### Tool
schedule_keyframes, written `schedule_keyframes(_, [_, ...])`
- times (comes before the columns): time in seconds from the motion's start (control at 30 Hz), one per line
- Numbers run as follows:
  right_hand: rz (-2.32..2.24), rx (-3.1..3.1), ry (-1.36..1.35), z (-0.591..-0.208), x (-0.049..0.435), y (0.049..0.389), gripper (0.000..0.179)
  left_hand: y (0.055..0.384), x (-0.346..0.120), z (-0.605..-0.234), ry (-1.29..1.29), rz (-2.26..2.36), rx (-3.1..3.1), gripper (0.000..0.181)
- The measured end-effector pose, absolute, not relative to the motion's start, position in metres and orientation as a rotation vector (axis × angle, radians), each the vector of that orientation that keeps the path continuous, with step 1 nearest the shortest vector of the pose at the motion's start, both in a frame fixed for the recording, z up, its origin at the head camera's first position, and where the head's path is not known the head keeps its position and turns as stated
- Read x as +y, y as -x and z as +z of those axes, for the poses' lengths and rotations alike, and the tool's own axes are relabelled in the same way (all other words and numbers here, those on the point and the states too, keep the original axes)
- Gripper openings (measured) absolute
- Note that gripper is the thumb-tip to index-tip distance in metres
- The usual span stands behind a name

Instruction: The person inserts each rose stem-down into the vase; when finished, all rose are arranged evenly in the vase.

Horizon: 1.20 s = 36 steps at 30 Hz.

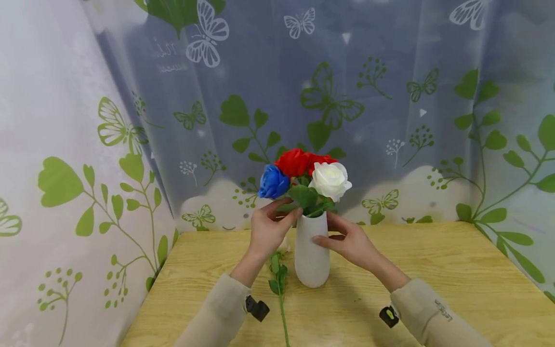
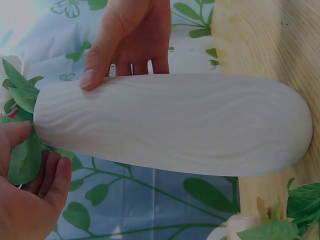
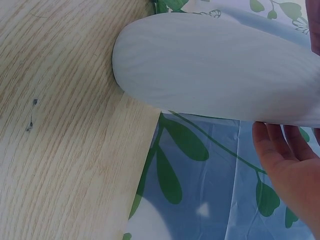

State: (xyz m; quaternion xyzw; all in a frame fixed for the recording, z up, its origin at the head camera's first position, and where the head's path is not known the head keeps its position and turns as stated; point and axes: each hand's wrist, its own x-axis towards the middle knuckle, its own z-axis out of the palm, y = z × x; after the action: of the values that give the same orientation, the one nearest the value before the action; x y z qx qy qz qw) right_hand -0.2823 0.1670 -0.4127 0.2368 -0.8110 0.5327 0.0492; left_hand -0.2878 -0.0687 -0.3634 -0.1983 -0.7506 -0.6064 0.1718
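A white, wavy-textured vase (image 1: 312,260) stands upright on the table, holding a blue rose (image 1: 273,182), red roses (image 1: 292,163) and a white rose (image 1: 331,180). At its rim, my left hand (image 1: 268,231) pinches a green leaf (image 2: 25,162) between thumb and bent fingers, below the blue rose. My right hand (image 1: 353,241) grips the vase's upper right side, thumb in front and fingers toward the back. Stems inside the vase are hidden by its wall.
Left of the vase, another flower's green stem (image 1: 282,299) with leaves lies on the wood-grain table (image 1: 390,299), its pale bloom partly behind my left hand. A curtain (image 1: 269,58) printed with butterflies and leaves hangs behind the table and along both sides.
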Motion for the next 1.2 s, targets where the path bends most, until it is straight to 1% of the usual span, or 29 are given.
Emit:
schedule_keyframes(0.3, [1.618,-2.475,-0.717,-0.411,0.165,0.283,0.066,0.284,-0.083,-0.375,0.602,-1.763,-2.157,0.037])
schedule_keyframes(0.43, [1.622,-2.488,-0.71,-0.41,0.164,0.282,0.068,0.284,-0.091,-0.387,0.601,-1.702,-2.151,0.034])
schedule_keyframes(0.63, [1.616,-2.499,-0.691,-0.409,0.163,0.282,0.07,0.287,-0.106,-0.413,0.512,-1.624,-2.194,0.023])
schedule_keyframes(0.73, [1.624,-2.502,-0.683,-0.41,0.163,0.282,0.071,0.288,-0.112,-0.426,0.447,-1.65,-2.236,0.02])
schedule_keyframes(1.0, [1.643,-2.488,-0.682,-0.412,0.165,0.28,0.07,0.286,-0.123,-0.452,0.304,-1.772,-2.327,0.021])
schedule_keyframes(1.2, [1.644,-2.466,-0.701,-0.412,0.165,0.28,0.069,0.281,-0.128,-0.465,0.27,-1.838,-2.358,0.021])
